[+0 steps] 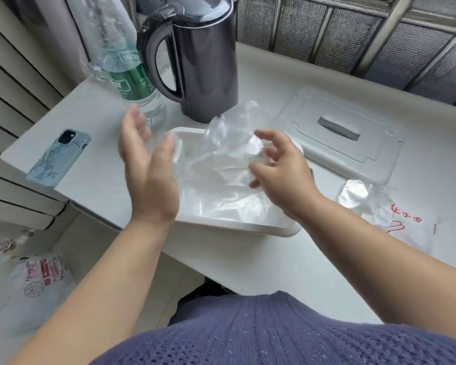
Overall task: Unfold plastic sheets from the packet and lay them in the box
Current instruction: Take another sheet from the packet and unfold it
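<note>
The right hand [282,167] is curling its fingers and thumb around a bunch of clear plastic sheet [229,143]. It is holding the sheet just over the far right part of the box [234,229]. The left hand [148,169] is staying wide, with its fingers straight and its palm facing the other hand. It is holding nothing. It is hovering over the left end of the box.

The box is white and shallow, and it is sitting on the near edge of the table [103,114]. Crinkly clear plastic is lying inside it and filling most of it. One part of the sheet is sticking up above the rim, toward the kettle.

Just to the right of the box, the lid [340,138] is lying flat on the table, with a long slot in its middle. Nearer to the person, the packet [406,225] with red marks is lying on the table. Some crumpled clear plastic [363,196] is poking out of it.

Behind the box, a dark kettle [206,61] is standing upright. A water bottle [132,83] with a green label is standing just left of the kettle. A phone [59,156] is lying face down near the table's left edge.

Down on the floor at the left, a white bag [42,280] with red print is lying. Grey window screens [353,35] are running along behind the table.
</note>
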